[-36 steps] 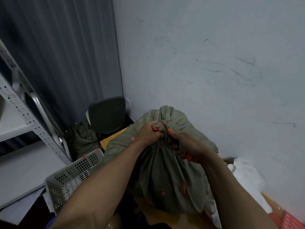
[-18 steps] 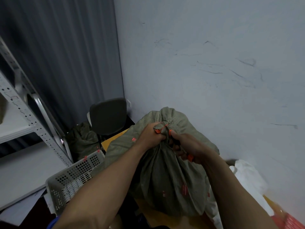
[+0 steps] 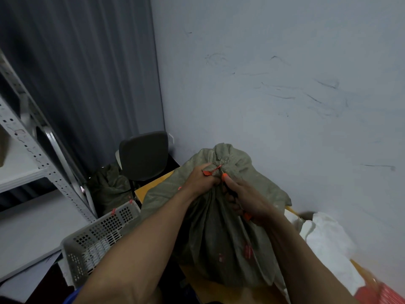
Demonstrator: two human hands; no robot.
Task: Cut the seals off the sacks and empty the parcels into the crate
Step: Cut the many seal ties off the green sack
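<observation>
Where its neck is bunched tight, the olive-green woven sack (image 3: 219, 238) carries one orange-red seal (image 3: 211, 171) — the left hand (image 3: 202, 179) grips that gathered neck right at the tag. The right hand (image 3: 247, 200) is curled round an orange-tipped tool (image 3: 225, 177), its upper end at the neck beside the seal. Small red marks dot the sack, which stands upright on the wooden bench (image 3: 149, 187). Two sacks show — the second sack (image 3: 109, 187) slumps beside one dark chair (image 3: 143, 155). One white perforated crate (image 3: 98, 235) sits left of the bench.
</observation>
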